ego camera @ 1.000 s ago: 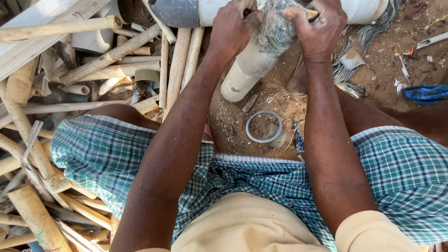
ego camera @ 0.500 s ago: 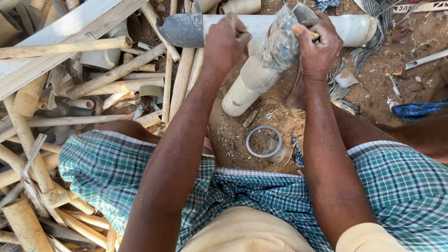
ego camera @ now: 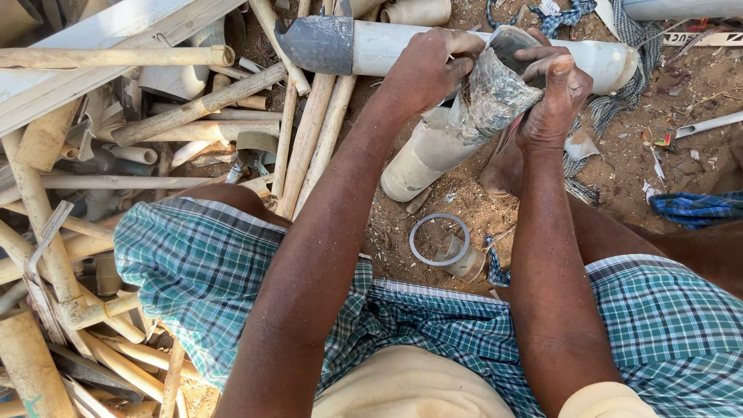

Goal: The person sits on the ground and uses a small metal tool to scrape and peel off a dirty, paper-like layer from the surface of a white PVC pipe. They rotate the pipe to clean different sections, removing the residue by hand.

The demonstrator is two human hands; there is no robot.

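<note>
A dirty cream plastic pipe (ego camera: pixel 426 155) slants up from the dirt, its top wrapped in a grey, grimy fitting (ego camera: pixel 495 93). My left hand (ego camera: pixel 426 70) grips the pipe just below that fitting. My right hand (ego camera: pixel 553 97) closes on the fitting's right side, fingers hooked over its open rim. Behind both hands a thick white pipe with a dark grey collar (ego camera: pixel 317 42) lies across the ground. My bare foot (ego camera: pixel 503 166) rests beside the slanted pipe.
A heap of old cream pipes and sticks (ego camera: pixel 116 155) fills the left. A grey ring (ego camera: pixel 439 240) and a short pipe stub (ego camera: pixel 464 263) lie on the dirt between my knees. Checked cloth (ego camera: pixel 696 209) and scraps lie at the right.
The view has shifted so hands and pipe sit lower in frame. My right hand's fingers have moved over the fitting's rim; both hands stay on the pipe.
</note>
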